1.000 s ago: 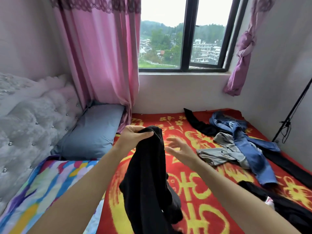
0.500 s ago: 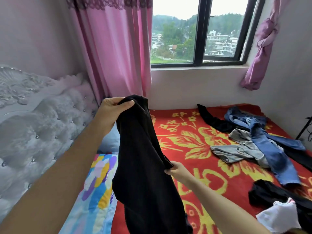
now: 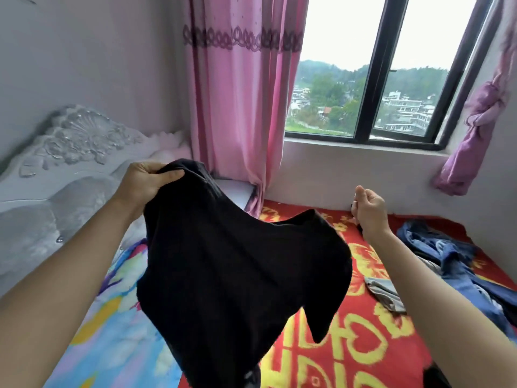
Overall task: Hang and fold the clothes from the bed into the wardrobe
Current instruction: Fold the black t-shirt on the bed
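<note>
above the red and yellow patterned bed, the left hand is pinching a black cloth garment by one edge in its grip, probably letting it hang open for folding; the right hand is hovering beside it, its grip curled on nothing.

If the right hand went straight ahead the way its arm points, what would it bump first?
Probably the pale wall under the window. The right hand is raised over the red bedspread, and nothing shows between it and that wall, though depth is hard to judge.
</note>
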`<state>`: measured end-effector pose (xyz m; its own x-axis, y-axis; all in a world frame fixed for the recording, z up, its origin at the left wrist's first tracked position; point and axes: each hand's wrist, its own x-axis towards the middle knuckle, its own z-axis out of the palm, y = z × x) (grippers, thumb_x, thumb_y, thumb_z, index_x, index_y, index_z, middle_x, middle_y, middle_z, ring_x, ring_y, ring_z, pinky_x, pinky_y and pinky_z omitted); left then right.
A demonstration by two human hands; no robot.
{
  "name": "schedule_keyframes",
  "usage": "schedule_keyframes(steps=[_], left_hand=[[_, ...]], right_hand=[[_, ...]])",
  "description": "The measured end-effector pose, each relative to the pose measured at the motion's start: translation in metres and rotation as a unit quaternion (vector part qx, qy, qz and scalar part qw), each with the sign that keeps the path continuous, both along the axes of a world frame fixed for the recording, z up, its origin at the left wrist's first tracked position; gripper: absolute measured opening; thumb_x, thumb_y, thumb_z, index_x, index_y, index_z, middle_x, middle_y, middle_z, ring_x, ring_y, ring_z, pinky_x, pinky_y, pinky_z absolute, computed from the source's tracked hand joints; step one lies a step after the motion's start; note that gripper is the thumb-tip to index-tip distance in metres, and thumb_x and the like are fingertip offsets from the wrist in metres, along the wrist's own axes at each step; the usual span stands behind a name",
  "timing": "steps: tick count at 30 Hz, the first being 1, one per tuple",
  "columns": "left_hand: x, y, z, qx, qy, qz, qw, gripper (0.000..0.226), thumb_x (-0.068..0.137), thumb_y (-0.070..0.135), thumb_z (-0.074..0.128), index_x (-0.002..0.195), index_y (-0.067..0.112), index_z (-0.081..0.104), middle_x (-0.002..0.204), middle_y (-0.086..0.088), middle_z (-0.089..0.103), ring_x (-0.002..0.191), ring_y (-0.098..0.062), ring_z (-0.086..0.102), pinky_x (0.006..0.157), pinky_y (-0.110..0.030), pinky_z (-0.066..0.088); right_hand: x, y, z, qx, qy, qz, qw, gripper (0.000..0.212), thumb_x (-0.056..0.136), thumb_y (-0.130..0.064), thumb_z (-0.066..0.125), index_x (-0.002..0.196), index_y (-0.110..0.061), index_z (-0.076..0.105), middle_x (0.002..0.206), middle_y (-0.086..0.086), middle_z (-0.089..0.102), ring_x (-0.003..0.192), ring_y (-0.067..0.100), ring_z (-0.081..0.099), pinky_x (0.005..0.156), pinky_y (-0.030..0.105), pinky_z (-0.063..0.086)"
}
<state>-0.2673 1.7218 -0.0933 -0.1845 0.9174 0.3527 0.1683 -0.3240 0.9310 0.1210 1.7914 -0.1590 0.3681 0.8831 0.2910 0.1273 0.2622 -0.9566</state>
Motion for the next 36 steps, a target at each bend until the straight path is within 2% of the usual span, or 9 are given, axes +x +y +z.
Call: schedule_keyframes(steps=[5, 8, 12, 17, 21, 24, 27, 30, 36], left_hand=[[0.048, -0.043, 0.007, -0.003, 0.007, -0.009, 1.0, 0.03, 0.08, 0.008, 0.069, 0.063, 0.031, 0.075, 0.064, 0.01, 0.071, 0.06, -0.001, 0.066, 0.06, -0.013, 0.051], [0.092, -0.069, 0.014, 0.009, 0.034, -0.011, 0.999, 0.02, 0.08, 0.008, 0.07, 0.07, 0.025, 0.073, 0.062, 0.015, 0.069, 0.06, 0.002, 0.065, 0.06, -0.011, 0.049], [0.132, -0.095, 0.026, 0.048, 0.058, 0.035, 0.997, 0.01, 0.08, 0.008, 0.071, 0.086, 0.016, 0.07, 0.054, 0.022, 0.064, 0.054, 0.007, 0.061, 0.056, -0.006, 0.045], [0.154, -0.121, 0.038, 0.068, 0.04, 0.076, 0.994, 0.014, 0.08, 0.011, 0.072, 0.092, 0.019, 0.07, 0.056, 0.019, 0.064, 0.054, 0.008, 0.059, 0.058, -0.007, 0.045], [0.158, -0.138, 0.04, 0.053, 0.022, 0.049, 0.997, 0.011, 0.082, 0.011, 0.07, 0.077, 0.021, 0.069, 0.058, 0.015, 0.067, 0.057, 0.004, 0.063, 0.059, -0.011, 0.047], [0.151, -0.147, 0.039, 0.036, -0.01, 0.017, 0.999, 0.013, 0.084, 0.011, 0.068, 0.077, 0.022, 0.069, 0.062, 0.014, 0.069, 0.062, 0.0, 0.065, 0.061, -0.013, 0.049], [0.139, -0.155, 0.037, 0.025, -0.069, 0.014, 0.997, 0.024, 0.084, 0.011, 0.068, 0.065, 0.025, 0.074, 0.065, 0.012, 0.071, 0.064, -0.003, 0.067, 0.062, -0.016, 0.051], [0.134, -0.159, 0.03, 0.01, -0.116, 0.013, 0.993, 0.016, 0.084, 0.011, 0.067, 0.073, 0.02, 0.073, 0.066, 0.009, 0.071, 0.064, -0.005, 0.067, 0.062, -0.017, 0.052], [0.124, -0.172, 0.006, -0.017, -0.074, 0.001, 0.997, 0.023, 0.084, 0.008, 0.067, 0.065, 0.019, 0.075, 0.066, 0.007, 0.071, 0.061, -0.004, 0.066, 0.061, -0.015, 0.052]], right_hand=[[-0.011, -0.053, -0.011, -0.02, -0.177, 0.064, 0.982, 0.025, 0.094, -0.038, 0.049, 0.1, -0.014, 0.054, 0.072, -0.002, 0.048, 0.062, 0.014, 0.046, 0.053, 0.022, 0.035], [-0.055, -0.111, -0.055, -0.102, -0.282, 0.277, 0.913, 0.063, 0.093, -0.033, 0.055, 0.145, -0.013, 0.025, 0.123, 0.008, 0.051, 0.107, 0.017, 0.053, 0.086, 0.023, 0.047], [-0.108, -0.183, -0.101, -0.062, -0.328, 0.316, 0.888, 0.108, 0.074, -0.051, 0.071, 0.151, -0.019, 0.001, 0.154, 0.002, 0.013, 0.142, 0.016, 0.014, 0.115, 0.036, 0.022], [-0.134, -0.234, -0.123, -0.077, -0.261, 0.234, 0.933, 0.11, 0.077, -0.041, 0.073, 0.146, -0.032, -0.012, 0.149, 0.0, 0.018, 0.139, 0.015, 0.02, 0.112, 0.028, 0.027], [-0.123, -0.257, -0.131, -0.058, -0.152, 0.281, 0.946, 0.105, 0.077, -0.02, 0.073, 0.136, -0.054, -0.007, 0.128, -0.005, 0.049, 0.117, 0.006, 0.047, 0.098, 0.021, 0.041], [-0.087, -0.248, -0.132, -0.087, -0.093, 0.252, 0.959, 0.086, 0.081, 0.001, 0.063, 0.133, -0.047, 0.015, 0.099, -0.004, 0.06, 0.093, 0.01, 0.059, 0.085, 0.025, 0.049], [-0.044, -0.242, -0.126, -0.078, -0.096, 0.185, 0.975, 0.035, 0.082, 0.003, 0.059, 0.09, -0.031, 0.059, 0.08, -0.007, 0.062, 0.073, 0.009, 0.058, 0.068, 0.028, 0.047], [-0.012, -0.235, -0.115, -0.091, -0.046, 0.129, 0.986, 0.026, 0.091, -0.008, 0.056, 0.068, -0.02, 0.057, 0.061, -0.009, 0.054, 0.054, 0.006, 0.046, 0.053, 0.021, 0.037], [0.029, -0.23, -0.093, -0.081, 0.022, 0.069, 0.994, 0.032, 0.098, -0.011, 0.045, 0.068, -0.015, 0.057, 0.058, -0.006, 0.048, 0.051, 0.004, 0.04, 0.048, 0.019, 0.032]])
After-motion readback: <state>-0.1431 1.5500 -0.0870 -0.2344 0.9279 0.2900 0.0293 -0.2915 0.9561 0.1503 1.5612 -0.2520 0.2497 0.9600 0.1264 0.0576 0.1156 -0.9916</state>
